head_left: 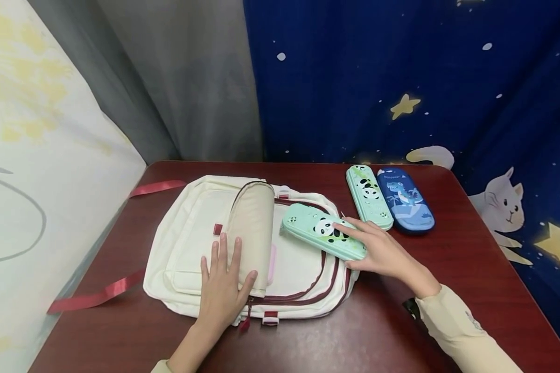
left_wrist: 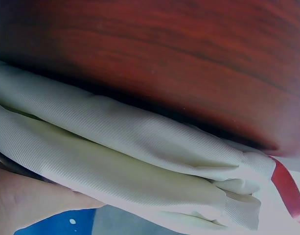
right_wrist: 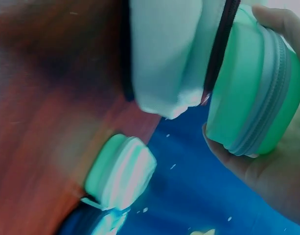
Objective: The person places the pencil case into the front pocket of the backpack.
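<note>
A cream backpack (head_left: 191, 223) with dark red zips lies flat on the table, its front pocket flap (head_left: 254, 233) folded back to the left. My left hand (head_left: 221, 290) rests on the backpack with fingers spread, touching the folded flap. In the left wrist view the backpack's side (left_wrist: 115, 132) fills the middle, with part of that hand at the lower left. My right hand (head_left: 382, 248) grips the near right end of a mint green panda pencil case (head_left: 324, 230), over the backpack's right part. The right wrist view shows thumb and fingers around the zipped case (right_wrist: 252, 93).
At the back right lie a second mint panda pencil case (head_left: 368, 197) and a blue dinosaur pencil case (head_left: 406, 199), side by side. Red straps (head_left: 102, 295) stretch left from the backpack. A blue curtain (head_left: 336, 88) hangs behind the dark red table (head_left: 401, 321).
</note>
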Available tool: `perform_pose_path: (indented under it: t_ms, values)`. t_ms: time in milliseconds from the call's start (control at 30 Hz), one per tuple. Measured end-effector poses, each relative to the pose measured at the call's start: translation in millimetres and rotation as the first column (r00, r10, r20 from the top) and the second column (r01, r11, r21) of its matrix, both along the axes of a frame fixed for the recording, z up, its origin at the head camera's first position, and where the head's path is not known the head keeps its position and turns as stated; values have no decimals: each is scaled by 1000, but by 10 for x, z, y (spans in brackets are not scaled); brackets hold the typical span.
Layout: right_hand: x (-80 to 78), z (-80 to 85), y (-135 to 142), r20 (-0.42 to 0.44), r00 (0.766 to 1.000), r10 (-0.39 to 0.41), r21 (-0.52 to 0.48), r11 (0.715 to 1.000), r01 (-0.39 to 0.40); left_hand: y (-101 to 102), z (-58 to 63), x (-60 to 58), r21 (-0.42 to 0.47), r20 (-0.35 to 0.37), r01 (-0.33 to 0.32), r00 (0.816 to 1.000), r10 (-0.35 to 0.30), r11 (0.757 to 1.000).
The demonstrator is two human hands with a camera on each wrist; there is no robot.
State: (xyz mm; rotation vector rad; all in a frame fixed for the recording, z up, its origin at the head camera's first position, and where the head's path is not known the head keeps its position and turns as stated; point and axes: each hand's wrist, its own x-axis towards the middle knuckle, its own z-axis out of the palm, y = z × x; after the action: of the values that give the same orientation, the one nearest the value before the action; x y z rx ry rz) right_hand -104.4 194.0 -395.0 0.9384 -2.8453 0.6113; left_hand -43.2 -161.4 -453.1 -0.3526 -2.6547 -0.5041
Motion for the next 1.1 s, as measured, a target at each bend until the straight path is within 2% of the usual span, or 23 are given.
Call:
perform_pose_path:
  t_ms: [267,633,800,1100]
  values:
    - [-204,68,-232,46,994,97,62,993,-100,0,-2,-8,9,-4,1,1000,-1,1000]
    - [-344,88,-326,53,986,156,69,985,-159,-7,-12,-1,22,-24,10,1000,-9,1000]
    - [-423,116,-355,94,982,163,68,983,-169,-29,-8,-16,28,-35,11,999,-10,1000]
    - [-504,113,-405,168,966,197,39,978,-206,-10,-20,-5,28,17,33,999,-34,999]
